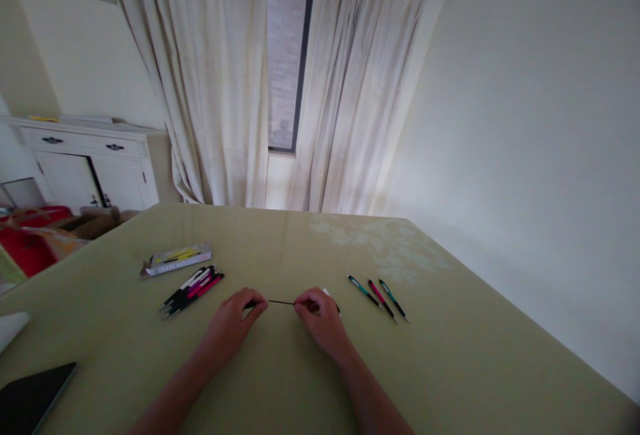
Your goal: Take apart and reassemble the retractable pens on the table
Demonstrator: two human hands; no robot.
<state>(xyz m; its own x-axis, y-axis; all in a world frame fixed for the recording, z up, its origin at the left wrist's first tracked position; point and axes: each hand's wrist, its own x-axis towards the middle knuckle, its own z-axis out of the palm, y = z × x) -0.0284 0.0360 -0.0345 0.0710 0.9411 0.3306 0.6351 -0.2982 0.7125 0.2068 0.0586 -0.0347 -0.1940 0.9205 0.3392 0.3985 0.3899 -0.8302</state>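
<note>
A thin dark pen refill (281,301) stretches level between my two hands, above the table. My left hand (235,311) is closed in a pinch at its left end, with a dark piece (249,304) showing between thumb and fingers. The refill's right end is pinched by my right hand (323,321). A white pen part (326,291) sticks out behind the right fingers; how it is held is hidden. Several pens (193,290) with black, white and pink barrels lie bunched left of my left hand. Three pens (383,299), two teal and one pink, lie apart to the right.
A pen box (180,258) lies on the table (280,241) behind the left bunch. A dark flat device (35,398) and a white object (11,328) are at the left edge. The wall (525,155) runs along the right side.
</note>
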